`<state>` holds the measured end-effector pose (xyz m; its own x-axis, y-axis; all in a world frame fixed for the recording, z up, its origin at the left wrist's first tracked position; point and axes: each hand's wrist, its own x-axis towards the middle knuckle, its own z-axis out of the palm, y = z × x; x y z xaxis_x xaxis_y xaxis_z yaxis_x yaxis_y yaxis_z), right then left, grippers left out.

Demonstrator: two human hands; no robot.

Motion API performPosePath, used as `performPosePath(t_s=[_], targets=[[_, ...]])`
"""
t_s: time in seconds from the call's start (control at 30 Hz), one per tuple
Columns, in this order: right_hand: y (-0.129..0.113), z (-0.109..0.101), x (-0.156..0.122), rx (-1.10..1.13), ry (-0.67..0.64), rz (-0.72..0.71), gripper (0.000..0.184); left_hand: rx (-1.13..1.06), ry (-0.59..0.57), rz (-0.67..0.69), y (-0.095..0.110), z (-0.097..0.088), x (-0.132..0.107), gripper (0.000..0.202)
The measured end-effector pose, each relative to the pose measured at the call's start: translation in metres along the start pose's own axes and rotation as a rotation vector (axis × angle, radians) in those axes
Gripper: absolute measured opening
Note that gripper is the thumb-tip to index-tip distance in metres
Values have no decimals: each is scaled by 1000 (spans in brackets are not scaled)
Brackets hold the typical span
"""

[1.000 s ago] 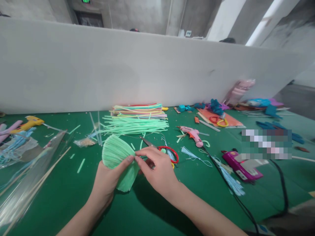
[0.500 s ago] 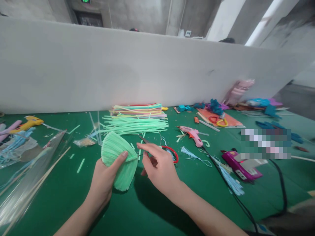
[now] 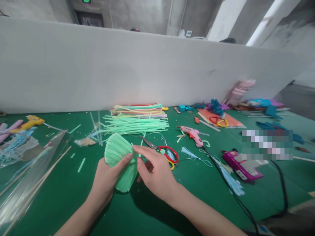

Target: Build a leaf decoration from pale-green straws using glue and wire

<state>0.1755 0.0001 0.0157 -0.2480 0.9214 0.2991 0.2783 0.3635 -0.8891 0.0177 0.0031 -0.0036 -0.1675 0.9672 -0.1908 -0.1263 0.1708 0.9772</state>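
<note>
My left hand (image 3: 108,178) is wrapped around a light green bundle of pipe cleaners (image 3: 118,155), fanned out at both ends, with the thumb pressed on its waist. My right hand (image 3: 154,172) sits just to the right of it, fingers curled, index fingertip touching the bundle's middle next to my left thumb. What the right fingers pinch is too small to see. Red-handled scissors (image 3: 167,152) lie on the green table (image 3: 147,213) right behind my right hand.
Loose green pipe cleaners (image 3: 135,125) and a stack of coloured ones (image 3: 139,110) lie behind. A pink glue gun (image 3: 193,134), a purple glue gun (image 3: 240,165) with a black cord, blue tassels (image 3: 228,178), a yellow glue gun (image 3: 28,123) and clear plastic bags (image 3: 29,170) surround the hands. A white partition stands at the back.
My right hand drew away from the bundle to the right, then came back so its index finger touches the bundle's middle again. The left hand kept its hold.
</note>
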Motion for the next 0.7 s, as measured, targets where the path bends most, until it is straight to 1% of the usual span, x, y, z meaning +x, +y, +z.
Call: performPosePath(t_s=[0.1, 0.2, 0.27, 0.3, 0.37, 0.43, 0.5, 0.53, 0.6, 0.67, 0.7], targets=[[-1, 1, 0, 47, 1, 16, 45, 8, -31, -3, 0, 1, -1, 34], [-1, 2, -1, 71, -22, 3, 45, 28, -39, -11, 0, 2, -1, 34], [-2, 2, -1, 85, -33, -12, 43, -1, -40, -18, 1, 4, -1, 36], [-2, 2, 0, 103, -21, -17, 42, -42, -36, -26, 2, 4, 0, 38], [-3, -1, 0, 166, 57, -16, 37, -166, -2, -50, 4, 5, 2, 41], [-2, -4, 1, 243, 168, -1, 28, -305, 66, -75, 7, 3, 6, 42], [0, -7, 3, 292, 238, 26, 18, -419, 124, -81, 10, -1, 11, 41], [2, -8, 4, 308, 252, 43, 14, -462, 141, -73, 11, -3, 13, 39], [6, -10, 6, 328, 250, 80, 11, -511, 153, -50, 13, -8, 17, 34], [8, -10, 8, 340, 232, 102, 13, -505, 152, -20, 14, -12, 20, 30], [9, -9, 8, 334, 223, 105, 14, -490, 148, -2, 14, -13, 20, 32]])
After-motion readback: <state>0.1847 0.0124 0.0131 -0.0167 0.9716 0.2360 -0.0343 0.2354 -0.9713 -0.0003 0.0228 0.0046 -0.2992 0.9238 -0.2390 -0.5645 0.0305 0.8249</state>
